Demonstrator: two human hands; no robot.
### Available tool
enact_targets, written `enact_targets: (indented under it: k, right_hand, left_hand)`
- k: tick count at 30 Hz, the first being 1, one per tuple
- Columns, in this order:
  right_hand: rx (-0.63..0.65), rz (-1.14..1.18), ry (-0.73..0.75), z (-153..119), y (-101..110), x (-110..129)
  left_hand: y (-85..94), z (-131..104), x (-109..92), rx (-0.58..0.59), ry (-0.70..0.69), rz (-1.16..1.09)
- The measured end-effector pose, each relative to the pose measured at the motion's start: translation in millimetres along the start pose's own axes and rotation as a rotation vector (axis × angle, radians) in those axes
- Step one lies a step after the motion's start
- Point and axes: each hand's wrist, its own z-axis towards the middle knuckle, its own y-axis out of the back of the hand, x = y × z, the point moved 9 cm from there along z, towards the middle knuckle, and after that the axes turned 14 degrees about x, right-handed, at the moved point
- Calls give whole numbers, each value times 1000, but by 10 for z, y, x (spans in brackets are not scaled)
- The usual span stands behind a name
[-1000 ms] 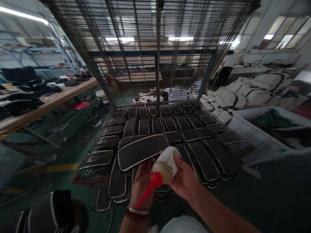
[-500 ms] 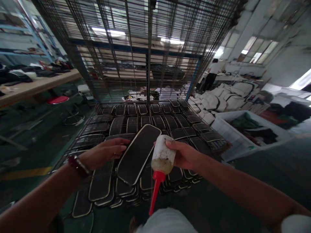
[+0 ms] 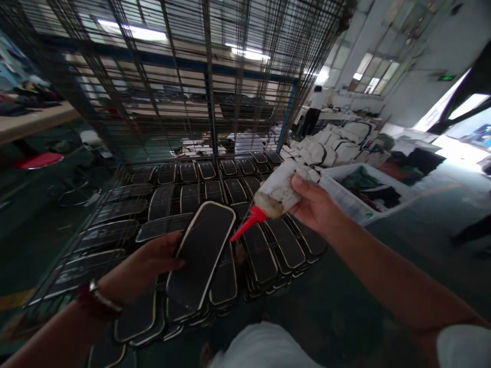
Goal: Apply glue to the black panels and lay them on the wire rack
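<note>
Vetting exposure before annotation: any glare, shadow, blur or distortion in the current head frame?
Head view: bright opening at far right blown out, tube light glaring behind the wire rack; head view: floor near the person sunk in shadow; head view: left hand looks slightly soft, bottle readable; head view: apparent wide-angle stretch toward the edges.

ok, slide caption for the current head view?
Left hand gripping a dark, pale-edged panel; right hand holding a white bottle, its red nozzle angled down toward the panel's edge.
</note>
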Motion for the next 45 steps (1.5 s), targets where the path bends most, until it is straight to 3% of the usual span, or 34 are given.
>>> enact_targets:
  k: [4, 8, 11, 17, 21, 25, 31, 38, 45]
  right_hand:
    - [-15, -176, 166, 96, 38, 374]
    - [10, -251, 175, 154, -12, 378]
    - [31, -314, 190, 169, -47, 381]
    - [71, -447, 194, 156, -75, 425]
    - [98, -396, 159, 111, -66, 375]
    - [18, -319, 144, 56, 17, 277]
    - [-175, -166, 163, -52, 186, 88]
    - [-283, -103, 152, -129, 277, -58]
    - [-327, -102, 133, -199, 263, -137]
  left_hand:
    - [-9, -96, 7, 107, 16, 141]
    - [-169, -142, 8, 351, 38, 409]
    - [-191, -164, 55, 425, 51, 484]
    - [-122, -134, 68, 396, 26, 525]
    - [-4, -118, 85, 371, 35, 508]
    - [104, -129, 117, 327, 42, 495]
    - [-34, -122, 135, 307, 45, 414]
    - [-90, -103, 161, 254, 55, 316]
    - [-178, -98, 185, 279, 76, 224]
